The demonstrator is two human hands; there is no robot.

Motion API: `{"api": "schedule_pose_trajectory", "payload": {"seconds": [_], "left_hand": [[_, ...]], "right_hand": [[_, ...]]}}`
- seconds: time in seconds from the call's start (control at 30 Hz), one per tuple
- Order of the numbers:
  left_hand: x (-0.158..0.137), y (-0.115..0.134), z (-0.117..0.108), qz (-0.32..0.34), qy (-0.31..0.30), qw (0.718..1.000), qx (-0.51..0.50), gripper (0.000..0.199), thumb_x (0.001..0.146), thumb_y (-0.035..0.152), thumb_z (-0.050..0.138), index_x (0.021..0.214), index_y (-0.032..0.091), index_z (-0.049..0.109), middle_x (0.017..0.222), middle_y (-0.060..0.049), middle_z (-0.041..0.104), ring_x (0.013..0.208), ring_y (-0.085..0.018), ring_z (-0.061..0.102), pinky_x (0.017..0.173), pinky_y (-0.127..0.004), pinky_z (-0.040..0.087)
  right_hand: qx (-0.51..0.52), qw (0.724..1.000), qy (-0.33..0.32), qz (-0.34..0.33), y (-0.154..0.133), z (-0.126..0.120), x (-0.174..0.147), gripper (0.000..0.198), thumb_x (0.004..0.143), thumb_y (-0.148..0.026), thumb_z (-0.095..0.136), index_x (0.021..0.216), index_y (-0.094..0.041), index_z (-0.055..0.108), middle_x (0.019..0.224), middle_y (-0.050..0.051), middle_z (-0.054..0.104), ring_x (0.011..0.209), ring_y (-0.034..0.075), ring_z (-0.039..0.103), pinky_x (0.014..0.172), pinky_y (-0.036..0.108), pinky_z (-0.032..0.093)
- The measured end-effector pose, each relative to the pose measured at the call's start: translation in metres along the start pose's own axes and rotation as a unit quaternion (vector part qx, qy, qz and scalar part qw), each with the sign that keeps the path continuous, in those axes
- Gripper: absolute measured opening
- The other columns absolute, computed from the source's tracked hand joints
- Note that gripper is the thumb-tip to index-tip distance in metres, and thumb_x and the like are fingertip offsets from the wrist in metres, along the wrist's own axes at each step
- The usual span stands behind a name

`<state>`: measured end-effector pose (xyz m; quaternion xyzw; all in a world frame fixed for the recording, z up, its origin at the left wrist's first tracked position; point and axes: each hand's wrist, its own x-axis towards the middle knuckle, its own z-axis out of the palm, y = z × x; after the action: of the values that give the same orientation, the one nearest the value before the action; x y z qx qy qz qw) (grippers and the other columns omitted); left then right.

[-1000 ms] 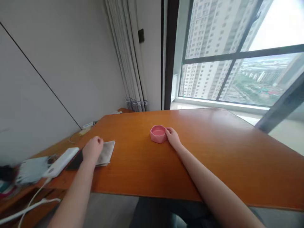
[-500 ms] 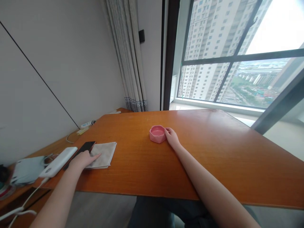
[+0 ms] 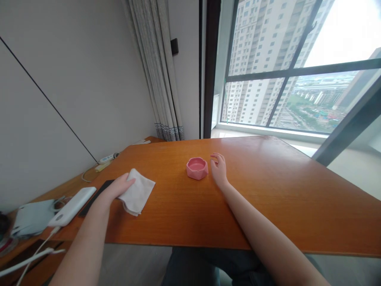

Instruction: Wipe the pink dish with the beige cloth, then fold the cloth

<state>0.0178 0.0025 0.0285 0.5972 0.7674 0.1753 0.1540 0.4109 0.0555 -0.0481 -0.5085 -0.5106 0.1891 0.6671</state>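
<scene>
Two bare hands show in the head view, both over an orange-brown table (image 3: 178, 222). The left hand (image 3: 119, 187) has its fingers closed on a pale folded cloth (image 3: 139, 194): the thumb lies across the upper face near the left edge, pointing right, while the other fingertips are hidden under or behind the fabric. The cloth spreads rightward and down from that pinch, its lower edge curling. This hand is palm down, and its forearm comes up from the lower left, slanting right.

The right hand (image 3: 218, 170) holds nothing. Its fingers are loosely bent, with a modest gap between thumb and index finger, both tips turned left. Just left of those tips, near but apart from them, a pink faceted dish (image 3: 197, 173) sits upright on the table, its hollow facing up. The right forearm runs from the lower right, slanting up and left to the wrist.

Left of the left hand's fingers, a dark flat slab (image 3: 94, 198) lies partly behind the wrist; farther left is a white oblong device (image 3: 73, 206) beside a white cable (image 3: 41, 242).
</scene>
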Motion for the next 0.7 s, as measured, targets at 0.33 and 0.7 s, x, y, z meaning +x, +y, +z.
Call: {"api": "schedule_pose_trajectory", "payload": {"seconds": [0.33, 0.7], "left_hand": [[-0.017, 0.182, 0.02, 0.197, -0.081, 0.918, -0.333, 0.051, 0.076, 0.051, 0.058, 0.112, 0.016, 0.054, 0.11, -0.01, 0.066, 0.093, -0.023, 0.063, 0.075, -0.03, 0.05], [0.011, 0.201, 0.099, 0.248, 0.02, 0.952, -0.178, 0.025, 0.088, 0.044, 0.044, 0.084, 0.02, 0.052, 0.085, -0.008, 0.063, 0.081, -0.022, 0.059, 0.075, -0.033, 0.045]], "right_hand": [[0.394, 0.833, -0.271, 0.277, -0.048, 0.004, -0.005, 0.063, 0.082, -0.074, 0.031, 0.113, -0.023, 0.054, 0.118, 0.009, 0.062, 0.103, 0.024, 0.061, 0.089, 0.044, 0.049], [0.33, 0.858, -0.211, 0.332, -0.044, 0.001, 0.003, 0.03, 0.079, -0.032, 0.057, 0.105, -0.016, 0.059, 0.102, 0.013, 0.069, 0.101, 0.028, 0.065, 0.089, 0.045, 0.052]]}}
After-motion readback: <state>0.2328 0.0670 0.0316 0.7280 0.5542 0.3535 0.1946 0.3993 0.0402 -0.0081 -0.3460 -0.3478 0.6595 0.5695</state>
